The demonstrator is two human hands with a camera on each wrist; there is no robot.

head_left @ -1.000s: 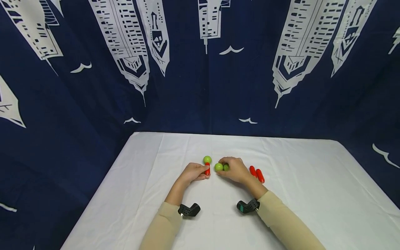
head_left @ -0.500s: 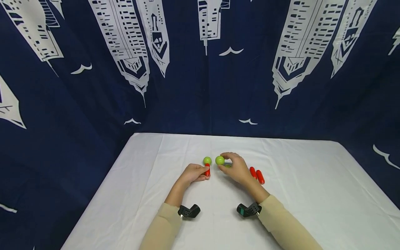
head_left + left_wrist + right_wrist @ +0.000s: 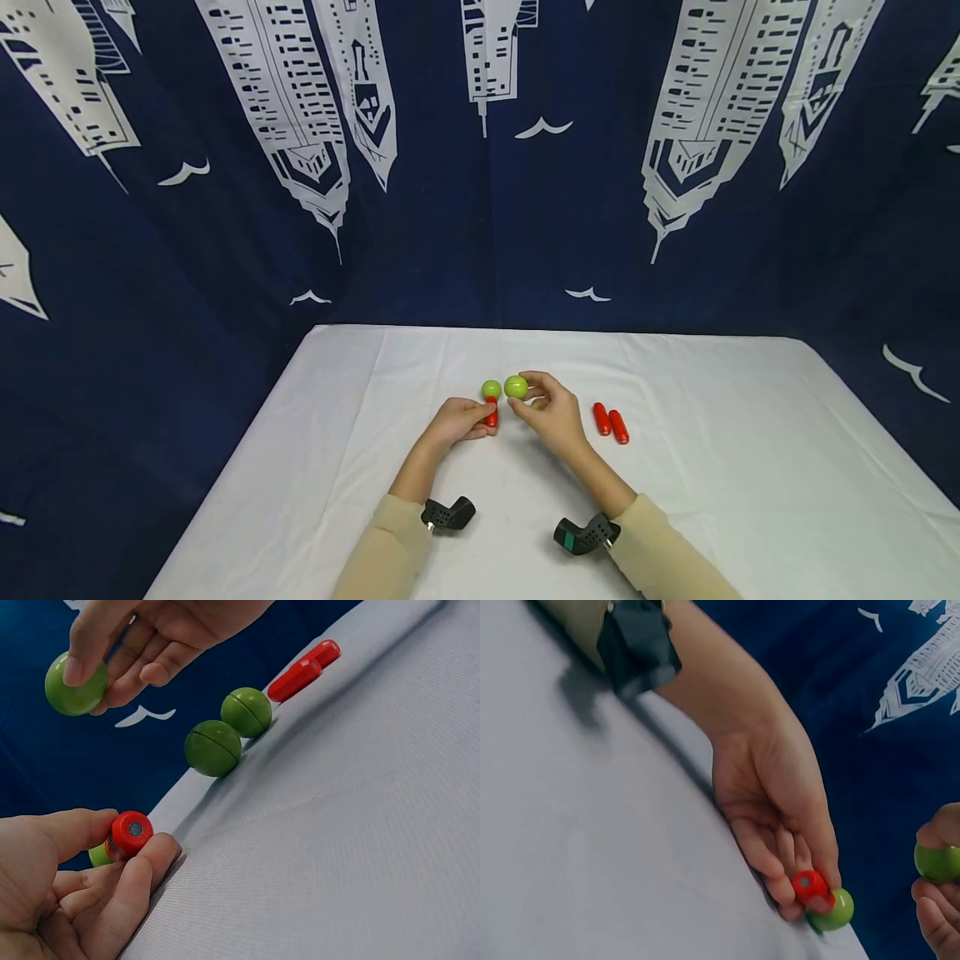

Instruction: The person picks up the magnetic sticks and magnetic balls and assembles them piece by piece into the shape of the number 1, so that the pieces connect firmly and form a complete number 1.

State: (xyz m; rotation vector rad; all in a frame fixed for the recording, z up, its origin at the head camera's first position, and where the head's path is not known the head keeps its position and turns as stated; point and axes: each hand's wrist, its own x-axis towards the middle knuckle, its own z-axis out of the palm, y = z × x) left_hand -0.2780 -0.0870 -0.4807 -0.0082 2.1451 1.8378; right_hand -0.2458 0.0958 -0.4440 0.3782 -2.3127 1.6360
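Observation:
My left hand (image 3: pixel 459 420) pinches a short red rod (image 3: pixel 132 833) between thumb and fingers, low over the cloth. A round grey disc is set in the rod's near end. At its far end, a green ball (image 3: pixel 832 910) touches the rod. To the right, my right hand (image 3: pixel 557 421) holds another green ball (image 3: pixel 76 684) by thumb and fingertips, raised off the table and apart from the first ball. In the left wrist view, two more green balls lie on the cloth, a nearer ball (image 3: pixel 213 748) and a farther ball (image 3: pixel 246 712); the right hand mostly hides them from the head view.
Two red rods, a left rod (image 3: pixel 602 419) and a right rod (image 3: pixel 618 427), lie side by side right of the right hand. White cloth (image 3: pixel 720 467) covers the table. Behind its far edge hangs a dark blue curtain (image 3: pixel 442 250) with white building prints.
My right hand has lifted its green ball off the cloth and brought it left, closer to the ball on the rod. The left hand keeps its grip on the rod. The head view has shifted slightly.

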